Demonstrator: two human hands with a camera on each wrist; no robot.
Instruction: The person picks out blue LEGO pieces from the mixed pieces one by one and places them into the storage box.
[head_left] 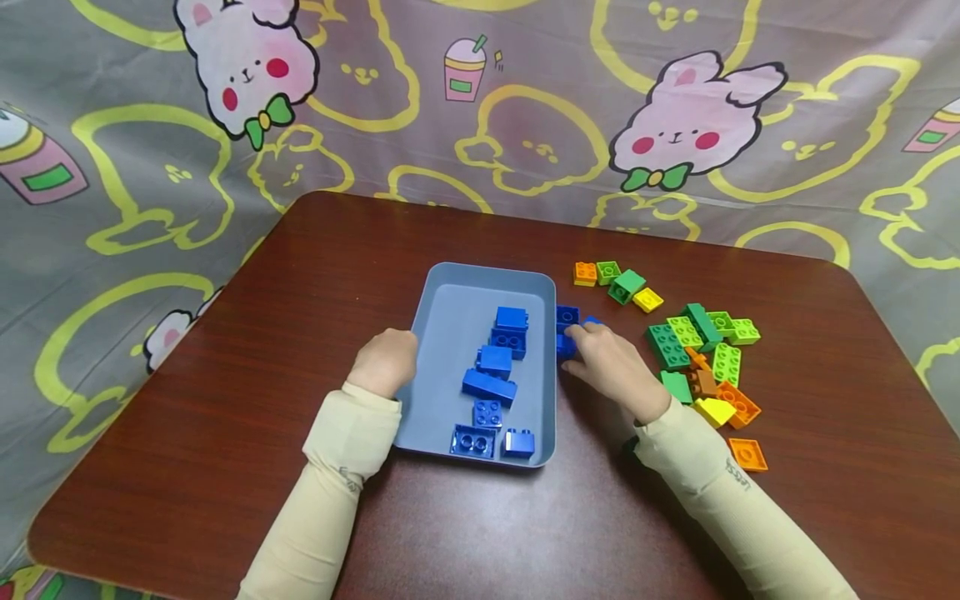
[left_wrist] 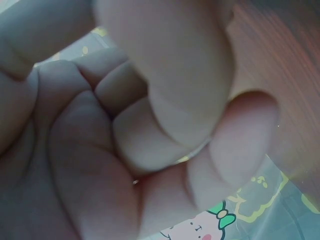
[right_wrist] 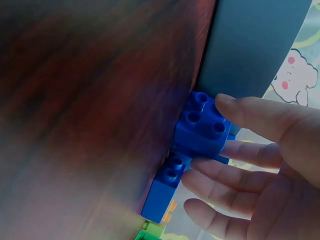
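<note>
Fingers (right_wrist: 230, 175) of my right hand (head_left: 613, 367) spread around a blue brick (right_wrist: 200, 139) beside the tray (head_left: 450, 333); my left hand (head_left: 384, 362) curls fist-like at the opposite rim.

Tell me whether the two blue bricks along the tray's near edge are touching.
Apart. The head view shows a strip of bare tray floor between the left brick and the right brick.

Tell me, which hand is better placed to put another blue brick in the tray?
Probably the right hand: it is right at the blue bricks just outside the tray. The left hand is curled at the tray's opposite edge, farther from them.
</note>
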